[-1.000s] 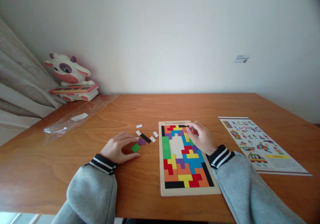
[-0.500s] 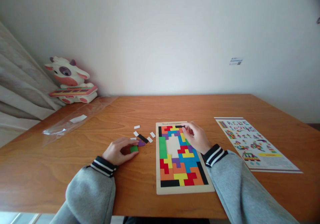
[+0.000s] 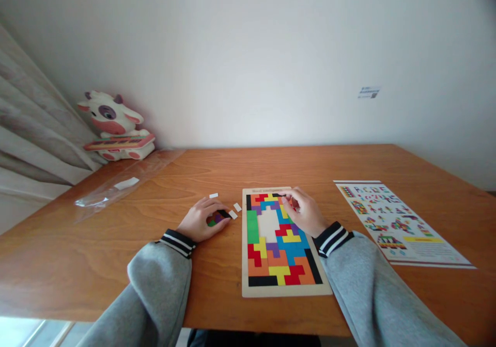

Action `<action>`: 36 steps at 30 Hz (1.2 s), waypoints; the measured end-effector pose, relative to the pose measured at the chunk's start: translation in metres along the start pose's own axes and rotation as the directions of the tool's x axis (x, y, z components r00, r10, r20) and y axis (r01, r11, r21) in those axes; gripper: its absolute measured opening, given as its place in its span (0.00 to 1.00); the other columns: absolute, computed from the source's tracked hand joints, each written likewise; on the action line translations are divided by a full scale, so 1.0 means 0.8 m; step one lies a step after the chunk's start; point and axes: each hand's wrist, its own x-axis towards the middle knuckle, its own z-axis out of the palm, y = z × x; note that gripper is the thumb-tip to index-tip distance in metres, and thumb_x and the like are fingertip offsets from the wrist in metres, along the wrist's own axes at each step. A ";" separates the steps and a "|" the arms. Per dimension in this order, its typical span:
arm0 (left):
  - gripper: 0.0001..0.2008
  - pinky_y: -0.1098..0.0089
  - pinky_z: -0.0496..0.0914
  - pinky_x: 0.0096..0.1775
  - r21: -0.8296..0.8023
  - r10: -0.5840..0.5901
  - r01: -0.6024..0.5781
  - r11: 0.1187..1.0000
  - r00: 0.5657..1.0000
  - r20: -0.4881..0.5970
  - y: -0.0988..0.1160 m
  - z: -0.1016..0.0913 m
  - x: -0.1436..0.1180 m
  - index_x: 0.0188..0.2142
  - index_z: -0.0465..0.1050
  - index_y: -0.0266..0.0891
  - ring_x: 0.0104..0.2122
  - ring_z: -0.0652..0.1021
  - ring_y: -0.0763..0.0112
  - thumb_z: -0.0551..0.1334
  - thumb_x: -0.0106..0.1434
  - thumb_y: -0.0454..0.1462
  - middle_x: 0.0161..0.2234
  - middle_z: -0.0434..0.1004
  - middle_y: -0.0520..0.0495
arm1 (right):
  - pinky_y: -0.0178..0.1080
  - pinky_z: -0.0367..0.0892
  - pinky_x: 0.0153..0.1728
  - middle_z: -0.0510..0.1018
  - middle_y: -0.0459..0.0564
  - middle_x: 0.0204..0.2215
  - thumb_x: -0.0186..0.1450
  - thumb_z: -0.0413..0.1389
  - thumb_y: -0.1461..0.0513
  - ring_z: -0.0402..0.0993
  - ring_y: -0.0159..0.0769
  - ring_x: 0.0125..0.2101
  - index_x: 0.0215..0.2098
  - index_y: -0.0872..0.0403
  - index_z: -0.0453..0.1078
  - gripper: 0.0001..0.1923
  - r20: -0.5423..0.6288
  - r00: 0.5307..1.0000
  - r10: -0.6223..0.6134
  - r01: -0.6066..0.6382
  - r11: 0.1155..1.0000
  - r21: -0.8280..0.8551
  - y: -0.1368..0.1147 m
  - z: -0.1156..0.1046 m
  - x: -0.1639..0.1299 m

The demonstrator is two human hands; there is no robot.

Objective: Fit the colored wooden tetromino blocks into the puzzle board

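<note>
My left hand (image 3: 201, 220) curves over a small group of loose puzzle pieces on the table, left of the board. A black bar piece (image 3: 224, 214) lies between its thumb and forefinger. Partly hidden under the palm are a green piece (image 3: 211, 223) and a purple piece (image 3: 218, 218). My right hand (image 3: 305, 214) rests on the upper right of the wooden puzzle board (image 3: 245, 243), its fingers loosely bent and a little apart. The forefinger reaches to the top row of coloured pieces. A bare pale gap shows in the board's upper middle.
Small white slips (image 3: 233, 214) lie around the loose pieces. A printed pattern sheet (image 3: 403, 223) is on the right. A clear plastic bag (image 3: 104, 194) lies at the back left, before a cow toy with a keyboard (image 3: 118, 127).
My left hand has moved right and slightly up, from beside the green piece to over the loose pieces, around the black bar. My right hand stays on the board. The view has shifted slightly.
</note>
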 end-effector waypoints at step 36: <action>0.16 0.62 0.77 0.47 -0.187 -0.154 0.141 0.972 0.986 -0.058 0.014 0.010 -0.002 0.48 0.74 0.42 0.45 0.80 0.63 0.67 0.61 0.43 0.46 0.79 0.45 | 0.38 0.68 0.32 0.75 0.49 0.34 0.69 0.52 0.62 0.71 0.34 0.29 0.44 0.51 0.73 0.09 0.020 1.000 -0.010 0.010 1.000 -0.002 -0.006 -0.003 0.002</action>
